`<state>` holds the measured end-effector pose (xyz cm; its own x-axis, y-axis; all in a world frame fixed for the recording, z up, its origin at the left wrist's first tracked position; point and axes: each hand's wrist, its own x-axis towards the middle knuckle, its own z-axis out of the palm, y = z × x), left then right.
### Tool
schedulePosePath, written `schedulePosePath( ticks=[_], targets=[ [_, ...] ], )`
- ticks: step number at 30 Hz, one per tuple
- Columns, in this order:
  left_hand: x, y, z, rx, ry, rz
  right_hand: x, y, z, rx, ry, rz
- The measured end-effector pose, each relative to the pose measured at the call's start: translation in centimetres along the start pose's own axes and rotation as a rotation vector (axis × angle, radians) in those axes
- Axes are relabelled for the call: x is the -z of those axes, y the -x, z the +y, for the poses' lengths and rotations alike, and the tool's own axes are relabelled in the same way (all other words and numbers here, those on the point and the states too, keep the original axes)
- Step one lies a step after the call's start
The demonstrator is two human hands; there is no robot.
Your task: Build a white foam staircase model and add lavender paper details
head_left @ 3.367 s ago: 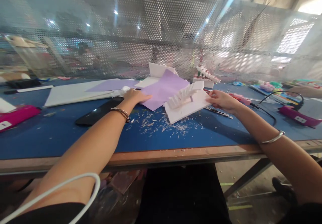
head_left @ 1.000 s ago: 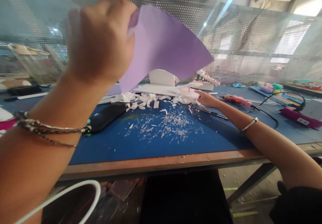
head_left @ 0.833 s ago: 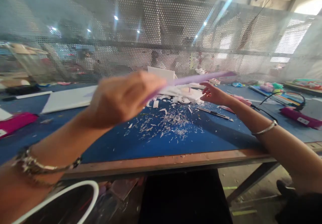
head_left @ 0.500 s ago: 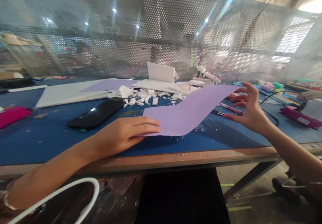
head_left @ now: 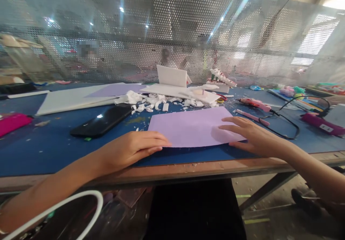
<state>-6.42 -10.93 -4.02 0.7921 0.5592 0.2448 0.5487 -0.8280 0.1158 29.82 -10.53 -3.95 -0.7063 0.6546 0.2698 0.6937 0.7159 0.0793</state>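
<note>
A light purple sheet [head_left: 188, 125], thin and slightly bowed, lies low over the blue table near its front edge. My left hand [head_left: 140, 144] is at the sheet's near left corner, with its fingers together on top and the thumb beside the edge, gripping it. On the right end, my right hand [head_left: 249, 135] rests with its fingers spread over the surface and its thumb by the near edge. Beyond the sheet lie white foam scraps [head_left: 156, 101]. To the left of the scraps is a black phone [head_left: 104, 119].
White boards [head_left: 72, 98] lie at back left, one under another purple sheet [head_left: 114, 90]. A pink corded tool [head_left: 253, 104] and a pink pen-like stick [head_left: 252, 117] lie at right, near a magenta case [head_left: 322, 124]. A perforated metal screen [head_left: 185, 28] stands behind.
My right hand has come down and inward, bringing the raised right end of the purple sheet down flatter. The corded tool shows more fully. My left hand stays at the near left corner.
</note>
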Motion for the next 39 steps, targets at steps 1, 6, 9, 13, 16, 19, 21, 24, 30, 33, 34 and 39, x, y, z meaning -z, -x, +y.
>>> schedulePosePath(
  ticks=[1,6,9,13,16,19,21,24,30,33,34,39],
  targets=[
    [0.0,0.1,-0.1,0.004,0.011,-0.008,0.0,-0.2,-0.1,0.010,-0.011,-0.009],
    [-0.1,1.0,-0.8,0.013,-0.032,-0.044,-0.1,-0.4,-0.4,0.110,-0.073,-0.054],
    [0.0,1.0,-0.5,0.049,-0.130,-0.022,-0.2,-0.2,-0.2,0.131,-0.098,-0.049],
    [-0.4,-0.2,1.3,0.034,-0.332,0.041,0.0,-0.3,-0.1,0.133,-0.088,-0.034],
    [-1.0,-1.5,2.6,0.002,-0.437,0.056,0.2,-0.8,-0.7,0.119,-0.065,-0.068],
    [-1.3,-2.7,3.4,-0.035,-0.430,0.035,0.3,-1.5,-1.7,0.147,-0.062,-0.101],
    [-1.3,-3.2,3.6,-0.052,-0.406,0.020,0.2,-2.2,-2.4,0.179,-0.071,-0.104],
    [-1.2,-3.7,3.7,-0.060,-0.382,0.003,0.1,-3.1,-3.1,0.195,-0.096,-0.099],
    [-1.3,-4.2,3.0,-0.018,-0.406,-0.001,-0.2,-4.3,-3.3,0.151,-0.125,-0.120],
    [-1.4,-4.5,2.7,0.059,-0.385,-0.055,-0.3,-4.6,-3.2,0.108,-0.063,-0.153],
    [-1.4,-4.6,2.6,0.085,-0.375,-0.073,-0.3,-4.7,-3.2,0.100,-0.053,-0.165],
    [-1.6,-4.8,2.1,0.126,-0.358,-0.101,-0.4,-4.9,-2.8,0.076,-0.055,-0.196]
  ],
)
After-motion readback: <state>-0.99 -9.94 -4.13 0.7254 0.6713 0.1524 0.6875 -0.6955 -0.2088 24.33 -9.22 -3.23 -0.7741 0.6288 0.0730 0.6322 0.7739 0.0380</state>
